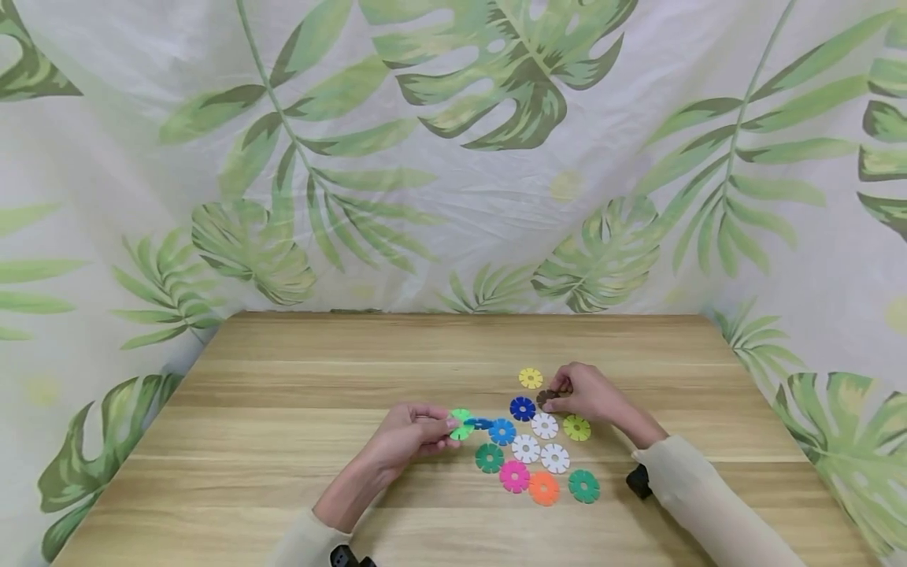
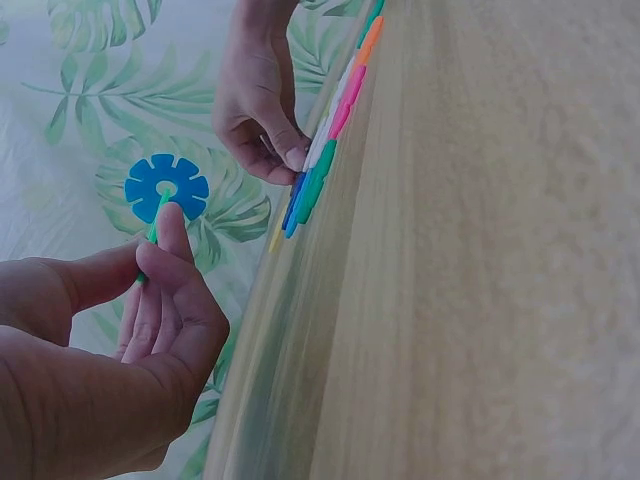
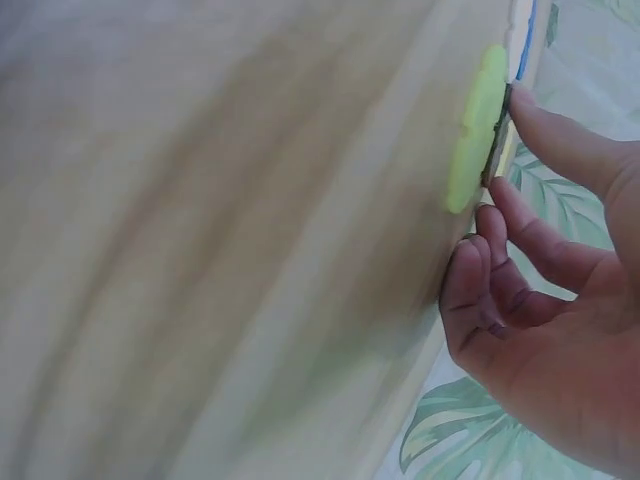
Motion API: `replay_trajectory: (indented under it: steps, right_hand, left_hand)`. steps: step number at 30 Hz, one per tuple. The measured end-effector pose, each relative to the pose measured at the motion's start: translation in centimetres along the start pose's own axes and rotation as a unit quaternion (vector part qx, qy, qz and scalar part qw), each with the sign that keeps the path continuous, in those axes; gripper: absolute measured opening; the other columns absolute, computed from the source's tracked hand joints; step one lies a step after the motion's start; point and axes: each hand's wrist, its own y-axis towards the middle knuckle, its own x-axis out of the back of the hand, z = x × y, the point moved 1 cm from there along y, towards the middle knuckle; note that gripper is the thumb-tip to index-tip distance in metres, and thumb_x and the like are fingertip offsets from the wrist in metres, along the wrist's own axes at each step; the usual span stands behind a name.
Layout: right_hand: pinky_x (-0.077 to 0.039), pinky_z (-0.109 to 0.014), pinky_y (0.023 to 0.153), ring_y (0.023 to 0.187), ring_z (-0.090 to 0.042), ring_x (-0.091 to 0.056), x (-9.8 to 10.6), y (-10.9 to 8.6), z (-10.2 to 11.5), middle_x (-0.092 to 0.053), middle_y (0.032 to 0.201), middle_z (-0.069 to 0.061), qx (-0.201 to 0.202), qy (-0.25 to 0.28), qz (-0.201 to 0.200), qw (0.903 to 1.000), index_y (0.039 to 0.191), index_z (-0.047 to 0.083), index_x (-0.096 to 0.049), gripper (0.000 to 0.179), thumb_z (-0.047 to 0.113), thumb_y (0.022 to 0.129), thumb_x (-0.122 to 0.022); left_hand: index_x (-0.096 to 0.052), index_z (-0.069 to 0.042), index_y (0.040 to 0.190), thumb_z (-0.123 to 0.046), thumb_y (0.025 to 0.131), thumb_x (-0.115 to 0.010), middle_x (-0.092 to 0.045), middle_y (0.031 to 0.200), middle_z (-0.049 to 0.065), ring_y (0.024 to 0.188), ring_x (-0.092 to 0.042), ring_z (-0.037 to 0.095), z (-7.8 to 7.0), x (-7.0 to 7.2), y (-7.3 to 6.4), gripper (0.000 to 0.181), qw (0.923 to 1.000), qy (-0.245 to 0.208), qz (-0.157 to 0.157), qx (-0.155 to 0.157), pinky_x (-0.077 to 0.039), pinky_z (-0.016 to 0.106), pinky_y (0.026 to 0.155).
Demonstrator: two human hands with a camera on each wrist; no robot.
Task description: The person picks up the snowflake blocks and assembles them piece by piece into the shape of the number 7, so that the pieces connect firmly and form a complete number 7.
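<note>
My left hand [image 1: 414,433] pinches a bright green notched plastic disc [image 1: 461,424] between thumb and fingers. A blue disc [image 2: 143,190] is slotted crosswise into that green one and is held up with it. On the right, my right hand [image 1: 584,392] has thumb and fingertips on opposite edges of a dark brown disc [image 1: 546,399], low at the tabletop. In the right wrist view the brown disc [image 3: 497,135] shows edge-on behind a yellow-green disc [image 3: 478,130]. Beside the brown disc lie a dark blue disc [image 1: 523,409] and a white disc [image 1: 544,426].
More discs lie flat on the wooden table [image 1: 283,472]: a lighter blue one [image 1: 502,431], two white ones, a pink one [image 1: 514,476], an orange one [image 1: 544,489], two dark green ones and a yellow one [image 1: 530,378]. A leaf-patterned cloth [image 1: 453,197] hangs behind the table.
</note>
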Motion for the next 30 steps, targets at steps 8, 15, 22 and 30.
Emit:
replay_trajectory:
  steps: [8,15,22,30]
  right_hand:
    - [-0.052,-0.029,0.070,0.081,-0.018,-0.062,0.2,-0.3,0.7,-0.070,0.090,-0.008,-0.018,-0.005,-0.011,0.9998,0.099,0.005,-0.068,0.029,0.015,0.083,-0.090]
    - [-0.050,-0.027,0.058,0.066,-0.014,-0.064,0.5,-0.7,2.0,-0.074,0.078,-0.004,-0.001,0.012,-0.056,0.9984,0.096,0.010,-0.071,0.015,0.007,0.088,-0.083]
    - [-0.053,-0.027,0.054,0.065,-0.016,-0.070,1.0,-2.3,3.6,-0.078,0.079,-0.007,0.020,0.052,-0.090,0.9944,0.095,0.007,-0.075,0.006,0.003,0.092,-0.077]
    - [-0.063,-0.035,0.061,0.070,-0.028,-0.076,0.8,-3.8,4.7,-0.078,0.080,-0.008,0.029,0.126,-0.082,0.9882,0.104,0.003,-0.077,0.012,0.007,0.092,-0.079]
  left_hand:
    - [-0.061,0.012,0.121,-0.009,0.098,-0.072,-0.077,0.092,0.005,0.080,-0.077,0.013,0.2,0.0,-0.1,0.034,0.9999,-0.007,0.010,-0.004,-0.058,0.017,0.071]
    - [-0.061,0.010,0.120,-0.010,0.097,-0.074,-0.077,0.094,0.009,0.080,-0.078,0.014,0.3,0.2,0.0,0.033,0.9999,-0.013,-0.003,0.005,-0.059,0.017,0.070]
    - [-0.059,0.011,0.120,-0.009,0.098,-0.073,-0.077,0.094,0.009,0.080,-0.078,0.014,0.2,0.1,0.2,0.033,0.9998,-0.017,-0.004,0.008,-0.058,0.017,0.069]
    - [-0.060,0.011,0.121,-0.009,0.098,-0.073,-0.077,0.093,0.008,0.080,-0.077,0.013,-0.1,-0.2,0.3,0.034,0.9998,-0.015,-0.006,0.006,-0.059,0.017,0.070]
